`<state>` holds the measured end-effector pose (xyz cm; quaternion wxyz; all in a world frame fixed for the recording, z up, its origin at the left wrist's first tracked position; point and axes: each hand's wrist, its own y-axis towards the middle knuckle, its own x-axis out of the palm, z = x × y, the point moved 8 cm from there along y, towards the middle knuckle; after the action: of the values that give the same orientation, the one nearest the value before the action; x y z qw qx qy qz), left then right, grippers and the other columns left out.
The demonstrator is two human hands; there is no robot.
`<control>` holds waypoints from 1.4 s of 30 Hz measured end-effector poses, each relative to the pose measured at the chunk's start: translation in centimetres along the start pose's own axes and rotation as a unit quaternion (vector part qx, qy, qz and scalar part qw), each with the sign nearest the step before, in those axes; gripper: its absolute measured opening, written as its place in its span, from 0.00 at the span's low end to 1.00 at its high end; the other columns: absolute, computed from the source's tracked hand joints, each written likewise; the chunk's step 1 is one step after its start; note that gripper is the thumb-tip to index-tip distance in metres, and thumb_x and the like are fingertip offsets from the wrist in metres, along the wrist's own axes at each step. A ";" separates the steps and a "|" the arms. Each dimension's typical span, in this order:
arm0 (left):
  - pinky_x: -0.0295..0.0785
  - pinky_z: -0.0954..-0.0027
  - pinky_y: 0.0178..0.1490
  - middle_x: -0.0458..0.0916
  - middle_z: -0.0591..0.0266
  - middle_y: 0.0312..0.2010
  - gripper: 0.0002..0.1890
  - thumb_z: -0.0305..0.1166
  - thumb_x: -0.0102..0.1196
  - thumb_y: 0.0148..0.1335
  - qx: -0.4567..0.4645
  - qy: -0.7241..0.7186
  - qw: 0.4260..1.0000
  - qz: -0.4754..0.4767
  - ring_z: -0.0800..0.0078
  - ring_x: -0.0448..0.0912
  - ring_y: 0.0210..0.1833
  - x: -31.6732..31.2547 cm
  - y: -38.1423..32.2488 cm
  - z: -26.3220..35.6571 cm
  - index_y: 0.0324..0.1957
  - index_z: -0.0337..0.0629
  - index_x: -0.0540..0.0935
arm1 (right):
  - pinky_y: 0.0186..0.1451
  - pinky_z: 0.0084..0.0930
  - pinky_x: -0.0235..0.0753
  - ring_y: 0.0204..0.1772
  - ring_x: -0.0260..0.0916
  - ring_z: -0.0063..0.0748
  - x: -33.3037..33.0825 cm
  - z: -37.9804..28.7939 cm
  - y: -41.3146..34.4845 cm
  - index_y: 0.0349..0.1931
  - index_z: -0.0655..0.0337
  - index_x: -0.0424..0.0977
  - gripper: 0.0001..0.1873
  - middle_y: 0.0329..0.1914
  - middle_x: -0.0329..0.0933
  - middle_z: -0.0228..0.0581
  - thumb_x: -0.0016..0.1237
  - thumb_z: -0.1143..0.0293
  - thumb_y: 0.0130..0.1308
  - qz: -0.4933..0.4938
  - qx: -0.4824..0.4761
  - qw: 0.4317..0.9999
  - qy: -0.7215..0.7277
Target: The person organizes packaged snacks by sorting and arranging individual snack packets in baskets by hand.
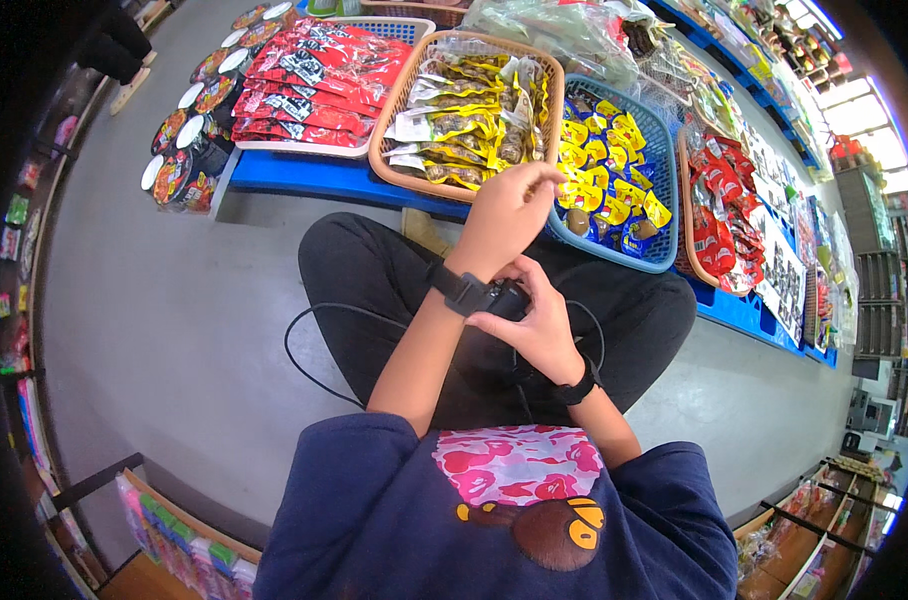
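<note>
My left hand point(512, 214) is raised over my lap, its fingers curled towards the palm, at the near edge of the baskets; whether it holds anything is hidden. Around its wrist runs a black strap with a buckle point(467, 293), bearing a small black device point(508, 300). My right hand point(533, 322) grips this device between thumb and fingers. Another black band point(580, 384) circles my right wrist. Just beyond the left hand are an orange plastic basket point(379, 154) of yellow-edged snack packs point(461, 124) and a blue basket point(668, 225) of yellow-and-blue packets point(611, 195).
Red snack packs point(311, 82) fill a white basket at the upper left, beside stacked noodle bowls point(188, 142). Red packets point(720, 217) lie in a basket at right. A blue pallet point(311, 174) edges the display. Black cables point(296, 337) loop by my legs. A person's legs point(116, 49) show upper left.
</note>
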<state>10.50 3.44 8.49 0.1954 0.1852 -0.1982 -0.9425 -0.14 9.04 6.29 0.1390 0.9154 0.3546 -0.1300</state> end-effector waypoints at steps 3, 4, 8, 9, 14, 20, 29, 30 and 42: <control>0.72 0.64 0.35 0.80 0.59 0.28 0.06 0.27 0.54 0.55 0.120 0.198 0.973 0.001 0.64 0.78 0.32 0.4 -0.2 1.7 0.34 0.38 0.80 | 0.50 0.26 0.73 0.45 0.75 0.30 0.0 1.3 -0.9 0.49 0.66 0.69 0.29 0.42 0.77 0.42 0.67 0.68 0.47 -0.009 0.064 0.998 -0.004; 0.72 0.63 0.34 0.78 0.59 0.26 0.05 0.26 0.54 0.51 0.172 0.261 0.950 -0.004 0.62 0.77 0.30 0.9 -0.4 2.8 0.31 0.39 0.80 | 0.50 0.26 0.73 0.45 0.75 0.30 -0.5 1.3 -1.2 0.49 0.66 0.69 0.29 0.42 0.77 0.42 0.67 0.68 0.47 -0.007 0.067 0.998 -0.007; 0.71 0.63 0.30 0.74 0.64 0.21 0.01 0.28 0.54 0.48 0.209 0.266 0.939 -0.058 0.64 0.76 0.28 2.5 -1.7 4.6 0.24 0.44 0.77 | 0.43 0.28 0.73 0.38 0.74 0.37 -5.3 -2.4 -1.1 0.36 0.65 0.74 0.21 0.35 0.76 0.40 0.67 0.67 0.43 0.059 -0.052 0.986 -0.145; 0.71 0.64 0.29 0.75 0.65 0.22 0.02 0.30 0.54 0.47 0.240 0.299 0.921 -0.071 0.66 0.77 0.27 3.0 -2.2 4.9 0.22 0.44 0.76 | 0.43 0.29 0.72 0.38 0.73 0.39 -6.6 -4.4 -1.2 0.34 0.64 0.75 0.20 0.33 0.76 0.40 0.67 0.66 0.41 0.089 -0.119 0.967 -0.208; 0.70 0.67 0.31 0.80 0.60 0.25 0.05 0.30 0.53 0.49 0.189 0.099 0.924 -0.316 0.63 0.80 0.30 7.2 -6.1 3.0 0.27 0.43 0.81 | 0.46 0.35 0.70 0.43 0.74 0.43 -4.1 -9.9 0.4 0.39 0.60 0.76 0.22 0.37 0.78 0.38 0.65 0.61 0.43 -0.013 -0.226 0.942 -0.247; 0.70 0.67 0.32 0.80 0.59 0.26 0.06 0.30 0.53 0.50 0.118 0.033 0.889 -0.441 0.63 0.80 0.31 11.6 -12.6 2.9 0.29 0.43 0.81 | 0.43 0.34 0.74 0.38 0.79 0.38 0.5 -5.3 0.9 0.46 0.62 0.76 0.17 0.38 0.80 0.40 0.51 0.60 0.61 -0.277 -0.170 0.919 -0.222; 0.71 0.67 0.34 0.80 0.58 0.26 0.07 0.31 0.52 0.52 0.029 0.028 0.822 -0.569 0.63 0.80 0.32 14.3 -23.1 2.1 0.33 0.44 0.81 | 0.51 0.34 0.76 0.46 0.76 0.50 1.3 -1.6 -2.8 0.51 0.66 0.74 0.19 0.44 0.78 0.53 0.36 0.61 0.72 -0.373 -0.039 0.926 0.038; 0.71 0.66 0.34 0.80 0.58 0.27 0.07 0.31 0.52 0.52 0.018 0.025 0.818 -0.574 0.63 0.80 0.32 14.0 -24.0 2.2 0.33 0.44 0.81 | 0.51 0.33 0.75 0.47 0.76 0.51 1.4 -1.9 -3.1 0.51 0.67 0.73 0.20 0.44 0.78 0.53 0.34 0.61 0.73 -0.381 -0.034 0.920 0.082; 0.72 0.66 0.36 0.80 0.56 0.28 0.09 0.32 0.52 0.54 -0.048 0.029 0.813 -0.579 0.64 0.81 0.34 13.4 -25.3 0.9 0.37 0.44 0.80 | 0.48 0.33 0.76 0.45 0.78 0.47 2.2 -2.1 -4.0 0.52 0.63 0.74 0.20 0.43 0.78 0.53 0.44 0.59 0.68 -0.409 -0.057 0.906 0.098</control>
<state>-8.78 19.18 -5.72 -0.3721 0.2835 -0.0030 -0.8838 -0.98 13.96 6.81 0.0899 0.6889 0.7163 -0.0648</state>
